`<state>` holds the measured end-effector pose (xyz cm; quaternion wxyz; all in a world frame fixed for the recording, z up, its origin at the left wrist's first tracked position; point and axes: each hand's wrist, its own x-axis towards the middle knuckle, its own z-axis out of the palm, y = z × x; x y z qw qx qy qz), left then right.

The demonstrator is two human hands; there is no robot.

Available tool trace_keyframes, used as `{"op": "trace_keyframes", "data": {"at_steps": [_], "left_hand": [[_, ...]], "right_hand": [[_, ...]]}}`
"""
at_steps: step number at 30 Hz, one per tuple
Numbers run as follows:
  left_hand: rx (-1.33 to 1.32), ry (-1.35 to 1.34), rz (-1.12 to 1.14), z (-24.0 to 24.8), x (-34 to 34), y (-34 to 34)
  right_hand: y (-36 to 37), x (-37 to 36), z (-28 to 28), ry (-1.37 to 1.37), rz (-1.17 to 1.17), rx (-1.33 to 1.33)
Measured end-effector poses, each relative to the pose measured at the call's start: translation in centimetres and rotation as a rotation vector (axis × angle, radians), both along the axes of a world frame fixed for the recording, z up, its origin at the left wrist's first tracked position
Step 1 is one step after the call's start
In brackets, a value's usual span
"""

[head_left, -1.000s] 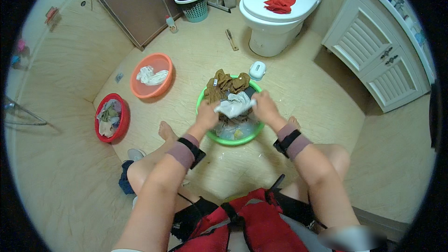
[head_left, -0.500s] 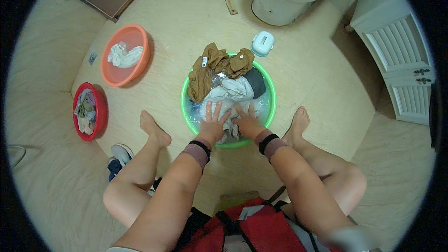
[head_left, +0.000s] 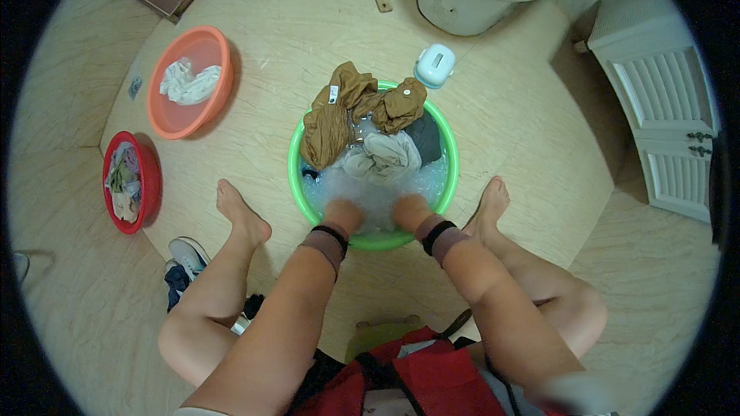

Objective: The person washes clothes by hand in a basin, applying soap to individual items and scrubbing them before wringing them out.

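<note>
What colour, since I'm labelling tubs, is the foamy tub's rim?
The tub's rim is bright green; the head view shows it best.

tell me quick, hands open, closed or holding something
Left hand: cannot be told, fingers hidden under foamy greyish water in the round green plastic basin.
Right hand: cannot be told, fingers hidden likewise.

from where i am standing, a wide fisheye camera is sitting on the person's head, the left of a side-by-side pair, and it is looking steeply down and forward over the bare forearms [head_left: 289, 312], which are entering from the lower edge. the round bright-green plastic basin [head_left: 380, 243] is lying near the centre, while the red cloth garment [head_left: 455, 377] is crowding the bottom, nearer the lens. farther off, the upper edge is cropping the white ceramic toilet [head_left: 462, 4], and the white louvred cabinet [head_left: 659, 92] is bending along the right rim.
</note>
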<state>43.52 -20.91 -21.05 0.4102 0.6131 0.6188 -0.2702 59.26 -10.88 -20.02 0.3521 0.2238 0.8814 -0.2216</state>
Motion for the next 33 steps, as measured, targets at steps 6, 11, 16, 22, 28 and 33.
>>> {"op": "trace_keyframes", "data": {"at_steps": [6,11,16,22,28,33], "left_hand": [[0.471,-0.248,0.298,3.8,-3.3,-2.7],[0.54,-0.913,0.533,17.3,-6.6,-2.2],[0.686,-0.853,0.573,37.5,-6.6,-3.1],[0.978,-1.008,0.813,50.3,-6.0,-2.9],[1.177,-1.093,0.806,56.0,-4.1,-4.5],[1.091,-0.872,0.709,46.5,-5.1,-2.5]], "right_hand": [[3.2,1.7,4.3,0.651,-0.369,-0.316],[5.9,3.4,18.1,0.763,-0.714,-0.622],[6.0,4.3,34.6,0.98,-0.689,-0.442],[3.8,5.2,51.9,1.413,-0.606,-0.189],[2.7,5.1,55.9,1.623,-0.528,-0.184],[3.5,4.4,45.4,1.465,-0.695,-0.124]]}}
